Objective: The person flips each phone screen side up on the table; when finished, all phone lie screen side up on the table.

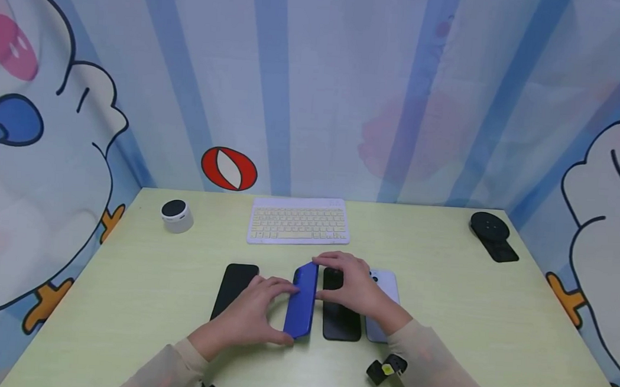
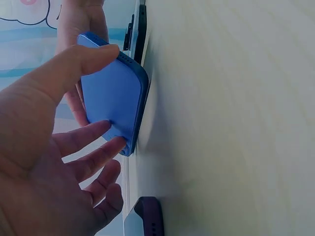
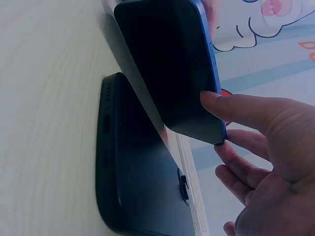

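Note:
A blue smartphone (image 1: 300, 305) stands tilted on its long edge between both hands, close over the table. My left hand (image 1: 251, 315) has its thumb on the phone's lower end and fingertips on the blue back (image 2: 110, 93). At the upper end my right hand (image 1: 353, 285) pinches a corner, thumb on the dark screen (image 3: 162, 64) and fingers behind. To the right lie a black phone (image 1: 342, 323), partly under the right hand, and a light purple phone (image 1: 387, 282). Another black phone (image 1: 233, 289) lies at the left, partly hidden by the left hand.
Behind the phones, a lilac keyboard (image 1: 299, 221) lies near the table's back edge. A small white speaker (image 1: 177, 216) with a dark top stands at the back left. A black stand with a round head (image 1: 490, 227) is at the back right. Printed curtains enclose the table (image 1: 443, 284).

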`<state>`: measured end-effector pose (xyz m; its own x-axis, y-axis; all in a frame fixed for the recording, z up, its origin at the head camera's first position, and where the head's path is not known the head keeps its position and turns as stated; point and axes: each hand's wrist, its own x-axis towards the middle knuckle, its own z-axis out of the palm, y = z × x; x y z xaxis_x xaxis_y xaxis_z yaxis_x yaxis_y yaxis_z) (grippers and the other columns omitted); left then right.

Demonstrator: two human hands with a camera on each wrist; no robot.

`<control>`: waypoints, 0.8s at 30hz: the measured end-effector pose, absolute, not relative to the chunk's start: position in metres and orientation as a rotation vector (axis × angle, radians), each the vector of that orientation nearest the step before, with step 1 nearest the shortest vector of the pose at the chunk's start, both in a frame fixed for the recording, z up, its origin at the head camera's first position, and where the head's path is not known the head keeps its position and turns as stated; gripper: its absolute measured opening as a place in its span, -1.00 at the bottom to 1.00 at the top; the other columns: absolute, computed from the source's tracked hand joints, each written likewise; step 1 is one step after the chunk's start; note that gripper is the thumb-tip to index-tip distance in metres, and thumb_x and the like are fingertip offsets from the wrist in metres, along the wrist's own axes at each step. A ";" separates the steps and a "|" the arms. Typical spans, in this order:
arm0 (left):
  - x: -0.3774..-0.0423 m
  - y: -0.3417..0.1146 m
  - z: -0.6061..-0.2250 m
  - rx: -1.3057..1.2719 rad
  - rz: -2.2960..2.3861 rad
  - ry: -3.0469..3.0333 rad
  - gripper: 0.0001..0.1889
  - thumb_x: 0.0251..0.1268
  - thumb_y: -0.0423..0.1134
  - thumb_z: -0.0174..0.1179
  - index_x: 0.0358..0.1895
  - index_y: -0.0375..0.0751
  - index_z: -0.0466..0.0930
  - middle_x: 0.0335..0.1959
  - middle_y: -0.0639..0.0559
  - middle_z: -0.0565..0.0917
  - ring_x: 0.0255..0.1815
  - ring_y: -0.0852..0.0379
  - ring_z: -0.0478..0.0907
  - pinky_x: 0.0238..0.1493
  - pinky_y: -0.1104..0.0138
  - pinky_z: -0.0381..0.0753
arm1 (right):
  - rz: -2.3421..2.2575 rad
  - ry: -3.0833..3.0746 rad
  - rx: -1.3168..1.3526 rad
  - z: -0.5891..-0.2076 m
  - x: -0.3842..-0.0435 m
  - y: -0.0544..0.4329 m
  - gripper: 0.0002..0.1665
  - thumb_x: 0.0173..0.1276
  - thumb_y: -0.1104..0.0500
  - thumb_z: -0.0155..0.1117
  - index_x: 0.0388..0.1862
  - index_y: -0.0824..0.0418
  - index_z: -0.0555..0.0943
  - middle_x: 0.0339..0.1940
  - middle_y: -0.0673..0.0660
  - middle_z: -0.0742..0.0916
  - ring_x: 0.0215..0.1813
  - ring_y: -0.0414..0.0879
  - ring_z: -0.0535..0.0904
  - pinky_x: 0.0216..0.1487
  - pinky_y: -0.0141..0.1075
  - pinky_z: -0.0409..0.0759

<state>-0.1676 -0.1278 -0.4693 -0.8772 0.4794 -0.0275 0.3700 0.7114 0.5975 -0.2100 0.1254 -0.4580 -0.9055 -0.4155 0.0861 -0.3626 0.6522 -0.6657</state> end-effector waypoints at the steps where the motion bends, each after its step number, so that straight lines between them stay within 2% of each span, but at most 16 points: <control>1: -0.167 -0.128 -0.469 0.682 0.919 2.726 -0.09 -0.19 0.18 0.66 0.38 0.09 0.54 0.38 0.06 0.55 0.25 0.01 0.33 0.22 0.01 0.49 | -1.110 2.787 -0.663 -0.458 -0.210 0.125 -0.21 0.16 0.04 0.64 0.40 0.02 0.60 0.43 0.09 0.61 0.50 0.12 0.44 0.54 0.27 0.14; 6: -0.167 -0.128 -0.468 0.653 1.017 2.670 -0.09 -0.18 0.17 0.66 0.38 0.19 0.49 0.37 0.13 0.56 0.24 0.05 0.34 0.21 0.04 0.54 | -1.162 2.779 -0.678 -0.459 -0.209 0.125 -0.19 0.15 0.02 0.65 0.41 0.02 0.60 0.44 0.09 0.60 0.51 0.14 0.43 0.53 0.30 0.15; 13: -0.166 -0.132 -0.465 0.643 1.089 2.658 -0.13 -0.13 0.12 0.66 0.38 0.26 0.49 0.33 0.17 0.58 0.17 0.05 0.37 0.10 0.09 0.52 | -1.236 2.747 -0.708 -0.459 -0.207 0.121 -0.17 0.16 -0.01 0.65 0.42 0.02 0.58 0.46 0.09 0.58 0.53 0.15 0.40 0.47 0.24 0.35; 17: -0.165 -0.134 -0.461 0.647 1.111 2.655 -0.13 -0.12 0.12 0.66 0.39 0.31 0.48 0.32 0.17 0.59 0.16 0.08 0.36 0.07 0.11 0.51 | -1.260 2.736 -0.724 -0.457 -0.206 0.118 -0.17 0.16 -0.02 0.65 0.43 0.04 0.58 0.47 0.10 0.57 0.54 0.16 0.39 0.46 0.25 0.35; 20: -0.165 -0.135 -0.456 0.677 1.084 2.678 -0.11 -0.13 0.13 0.66 0.39 0.33 0.47 0.33 0.20 0.59 0.20 0.11 0.36 0.15 0.05 0.50 | -1.270 2.727 -0.722 -0.457 -0.205 0.115 -0.16 0.16 -0.03 0.65 0.43 0.04 0.57 0.47 0.10 0.57 0.54 0.16 0.38 0.46 0.27 0.33; 24: -0.167 -0.139 -0.448 0.781 0.966 2.761 -0.09 -0.15 0.16 0.66 0.41 0.30 0.47 0.37 0.23 0.57 0.36 0.09 0.35 0.35 -0.10 0.31 | -1.277 2.721 -0.734 -0.457 -0.207 0.111 -0.16 0.15 -0.06 0.65 0.42 0.05 0.58 0.46 0.08 0.58 0.53 0.15 0.39 0.46 0.28 0.31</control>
<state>-0.1669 -0.1386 -0.4480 -0.8608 0.5053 0.0606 0.4329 0.6645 0.6091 -0.2070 0.1111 -0.4572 -0.8864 -0.4367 0.1538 -0.3973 0.5468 -0.7370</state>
